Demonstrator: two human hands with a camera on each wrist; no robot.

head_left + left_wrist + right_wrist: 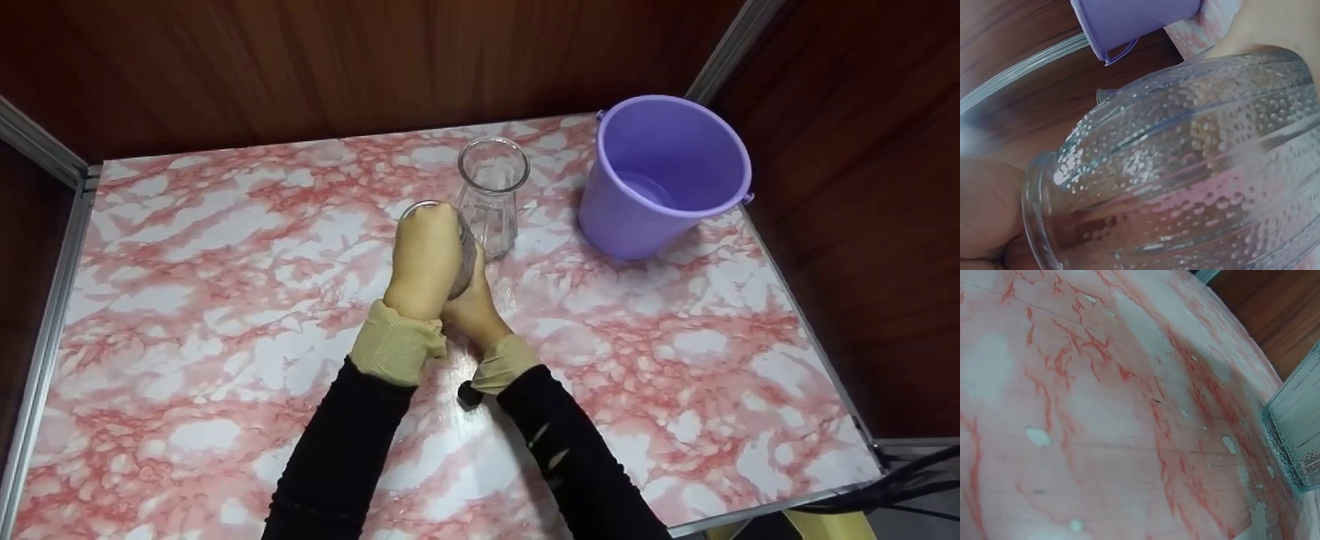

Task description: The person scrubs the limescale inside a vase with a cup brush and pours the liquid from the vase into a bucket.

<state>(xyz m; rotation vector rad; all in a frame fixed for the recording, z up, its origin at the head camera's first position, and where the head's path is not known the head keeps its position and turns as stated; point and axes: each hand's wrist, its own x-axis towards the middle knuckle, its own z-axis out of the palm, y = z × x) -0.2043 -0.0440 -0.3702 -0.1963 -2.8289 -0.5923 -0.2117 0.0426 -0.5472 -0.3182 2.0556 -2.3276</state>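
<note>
My right hand [474, 311] grips a clear glass jar [463, 270] near its base, holding it tilted with the mouth away from me. Over the jar's mouth bends my left hand [425, 259]; its fingers are hidden from the head view. In the left wrist view the ribbed, dimpled glass jar [1174, 169] fills most of the picture, with part of the left hand [988, 208] right at the rim and the right hand [1275, 25] round the other end. Just beyond stands a second glass jar [491, 180], upright; its base [1292, 450] edges into the right wrist view.
A purple bucket [607, 202] stands at the back right of the marbled red-and-white table [225, 360]. Brown wooden panels [300, 67] rise behind and at the sides. Black cables [900, 480] hang by the right front corner. A small black object [470, 395] shows beside the right cuff.
</note>
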